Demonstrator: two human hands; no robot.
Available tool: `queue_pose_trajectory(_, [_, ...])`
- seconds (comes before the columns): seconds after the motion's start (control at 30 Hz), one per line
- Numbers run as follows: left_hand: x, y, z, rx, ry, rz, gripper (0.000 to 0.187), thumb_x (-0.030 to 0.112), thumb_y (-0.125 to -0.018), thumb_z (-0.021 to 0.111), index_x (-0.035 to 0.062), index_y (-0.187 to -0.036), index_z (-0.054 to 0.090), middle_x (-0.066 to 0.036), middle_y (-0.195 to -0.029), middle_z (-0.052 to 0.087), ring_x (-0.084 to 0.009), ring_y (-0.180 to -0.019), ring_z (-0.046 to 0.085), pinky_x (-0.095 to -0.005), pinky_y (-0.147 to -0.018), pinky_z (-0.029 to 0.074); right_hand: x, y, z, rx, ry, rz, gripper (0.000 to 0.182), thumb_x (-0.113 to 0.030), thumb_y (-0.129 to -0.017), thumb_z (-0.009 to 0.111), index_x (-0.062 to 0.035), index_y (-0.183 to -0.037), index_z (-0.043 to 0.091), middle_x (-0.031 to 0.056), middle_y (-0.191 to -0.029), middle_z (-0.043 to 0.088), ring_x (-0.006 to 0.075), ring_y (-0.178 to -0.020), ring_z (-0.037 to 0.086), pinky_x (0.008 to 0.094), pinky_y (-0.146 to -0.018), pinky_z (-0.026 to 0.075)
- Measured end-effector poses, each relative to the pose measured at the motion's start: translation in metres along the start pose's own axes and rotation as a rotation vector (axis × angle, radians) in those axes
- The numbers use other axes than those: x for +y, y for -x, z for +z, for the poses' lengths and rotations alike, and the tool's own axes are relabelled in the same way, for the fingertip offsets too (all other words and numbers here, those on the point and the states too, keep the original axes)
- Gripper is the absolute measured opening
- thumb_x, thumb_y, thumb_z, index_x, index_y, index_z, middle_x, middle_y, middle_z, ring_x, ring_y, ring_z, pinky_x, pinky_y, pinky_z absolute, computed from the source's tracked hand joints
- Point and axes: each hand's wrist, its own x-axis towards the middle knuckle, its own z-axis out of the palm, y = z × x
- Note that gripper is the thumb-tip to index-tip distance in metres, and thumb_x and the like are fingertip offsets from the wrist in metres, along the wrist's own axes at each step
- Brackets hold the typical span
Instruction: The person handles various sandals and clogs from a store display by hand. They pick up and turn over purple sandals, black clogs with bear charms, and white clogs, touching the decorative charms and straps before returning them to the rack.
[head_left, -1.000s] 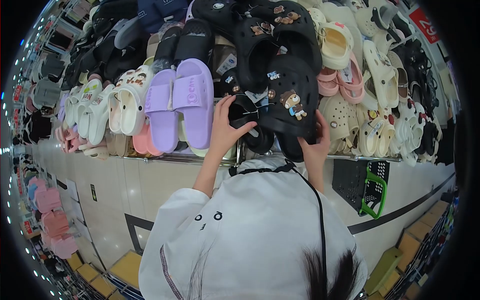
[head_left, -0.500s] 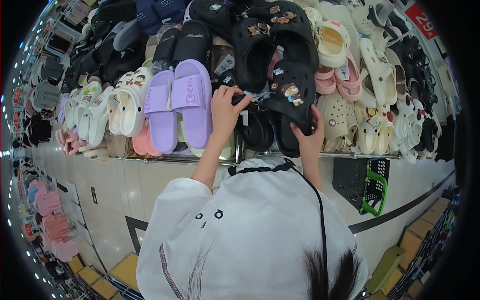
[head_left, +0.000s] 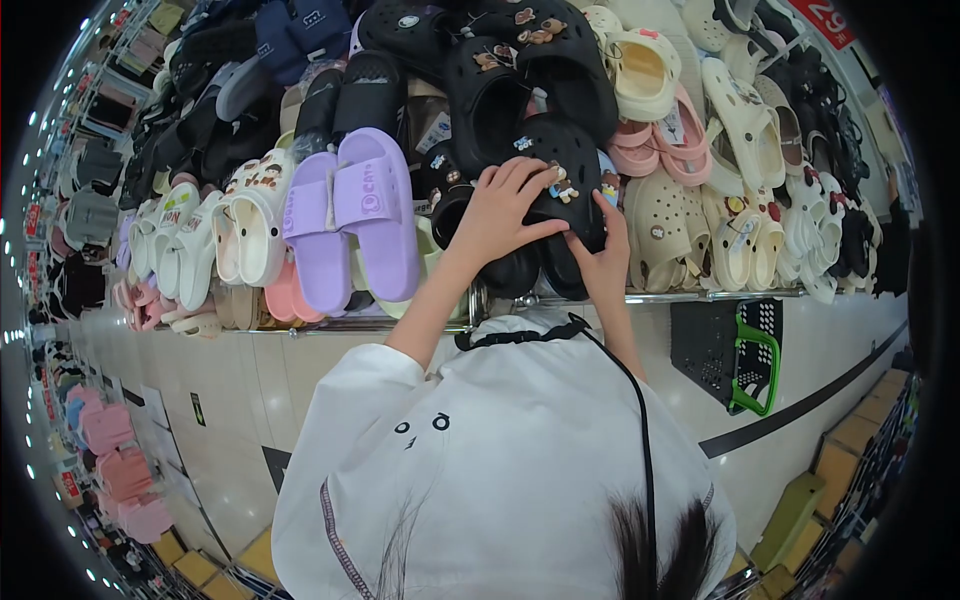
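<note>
A black clog (head_left: 560, 145) with small bear charms lies toe away on the display, among other dark pairs. My left hand (head_left: 503, 212) reaches over its left side, fingers bent across the top and thumb along the near edge of the upper. On the right, my right hand (head_left: 603, 245) grips the clog's side, its thumb close to the left thumb. The clog's sole and part of its charms are hidden by my fingers. Just left of my left wrist rest lilac slides (head_left: 378, 215).
White clogs (head_left: 255, 215) fill the left of the rack, and beige clogs (head_left: 660, 235) hang on the right. A metal rail (head_left: 700, 296) runs along the front edge. A dark basket with a green handle (head_left: 760, 370) stands on the floor at right.
My left hand has moved right, from beside the black clog onto its top. My right hand has shifted slightly left and up along its side. The view has turned slightly.
</note>
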Motion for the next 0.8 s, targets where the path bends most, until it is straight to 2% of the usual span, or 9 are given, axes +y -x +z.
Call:
queue_pose_trajectory(0.03, [0.003,0.001,0.001,-0.03,0.051,-0.071,0.061,0.047,-0.073,0.069,0.0105,-0.12,0.054,-0.007,-0.118,0.051,-0.0265,-0.112,0.048,-0.0408,-0.091,0.038,0.0,0.001,-0.001,-0.011,-0.031,0.016,0.061,-0.009,-0.073,0.073,-0.0071,-0.128,0.048,0.0139,-0.121,0.05,0.029,-0.115,0.047,0.0372,-0.097,0.038])
queue_pose_trajectory(0.17, [0.005,0.002,0.0,-0.056,0.084,-0.12,0.06,0.046,-0.074,0.069,0.0116,-0.121,0.054,-0.006,-0.12,0.051,-0.0269,-0.113,0.048,-0.0407,-0.091,0.039,-0.003,0.002,-0.003,0.038,0.027,-0.056,0.057,-0.017,-0.075,0.073,-0.0068,-0.126,0.05,0.0137,-0.12,0.051,0.0293,-0.116,0.046,0.0379,-0.098,0.037])
queue_pose_trajectory(0.23, [0.004,0.005,0.001,-0.046,0.079,-0.099,0.059,0.044,-0.074,0.069,0.0128,-0.123,0.054,-0.006,-0.121,0.05,-0.0273,-0.113,0.048,-0.041,-0.092,0.039,-0.007,-0.001,-0.004,0.051,0.112,-0.184,0.052,-0.02,-0.079,0.071,-0.0066,-0.124,0.051,0.0139,-0.12,0.052,0.0292,-0.116,0.046,0.0379,-0.098,0.037])
queue_pose_trajectory(0.33, [0.005,0.007,0.001,-0.046,0.054,-0.097,0.057,0.041,-0.076,0.068,0.0137,-0.124,0.054,-0.006,-0.123,0.05,-0.0274,-0.114,0.048,-0.0412,-0.092,0.039,-0.017,-0.01,0.005,0.051,0.007,-0.241,0.046,-0.017,-0.079,0.07,-0.0061,-0.12,0.054,0.0126,-0.116,0.054,0.0289,-0.115,0.047,0.0371,-0.097,0.037])
queue_pose_trajectory(0.4, [0.006,0.009,0.001,-0.054,0.048,-0.098,0.055,0.037,-0.076,0.068,0.0145,-0.124,0.054,-0.006,-0.125,0.049,-0.0277,-0.115,0.048,-0.0413,-0.093,0.039,-0.027,-0.015,0.011,0.063,0.135,-0.281,0.03,-0.013,-0.076,0.07,-0.0048,-0.104,0.063,0.0092,-0.106,0.061,0.029,-0.105,0.051,0.0379,-0.092,0.039])
queue_pose_trajectory(0.47, [0.008,0.01,0.002,-0.06,0.04,-0.096,0.053,0.033,-0.076,0.069,0.0153,-0.124,0.054,-0.007,-0.128,0.048,-0.0281,-0.116,0.047,-0.0414,-0.094,0.039,-0.026,-0.015,0.013,0.084,0.113,-0.279,0.024,-0.011,-0.075,0.069,-0.0045,-0.098,0.065,0.0089,-0.1,0.063,0.0275,-0.098,0.054,0.0374,-0.089,0.041])
queue_pose_trajectory(0.6, [0.008,0.013,0.007,-0.057,-0.045,-0.064,0.048,0.033,-0.077,0.067,0.0194,-0.122,0.056,-0.007,-0.128,0.048,-0.0273,-0.115,0.048,-0.0409,-0.092,0.039,-0.013,-0.018,0.005,0.03,0.049,-0.334,0.018,-0.009,-0.078,0.067,-0.0039,-0.095,0.066,0.0082,-0.092,0.065,0.0248,-0.094,0.058,0.0343,-0.086,0.044])
queue_pose_trajectory(0.7, [0.01,0.012,0.009,-0.045,-0.043,-0.081,0.049,0.035,-0.075,0.068,0.0195,-0.12,0.057,-0.006,-0.127,0.049,-0.0272,-0.114,0.049,-0.0406,-0.091,0.04,-0.004,-0.013,-0.001,0.103,-0.333,0.003,0.018,-0.007,-0.087,0.06,-0.0012,-0.104,0.063,0.0077,-0.091,0.067,0.0171,-0.091,0.06,0.0282,-0.084,0.044])
queue_pose_trajectory(0.8, [0.01,0.012,0.009,-0.025,-0.041,-0.095,0.047,0.037,-0.074,0.069,0.0197,-0.117,0.059,-0.005,-0.126,0.05,-0.027,-0.113,0.05,-0.0399,-0.09,0.041,0.05,-0.021,-0.001,0.311,-0.331,0.172,0.032,-0.016,-0.087,0.063,0.0005,-0.113,0.056,0.0128,-0.105,0.062,0.0187,-0.095,0.058,0.0298,-0.085,0.044])
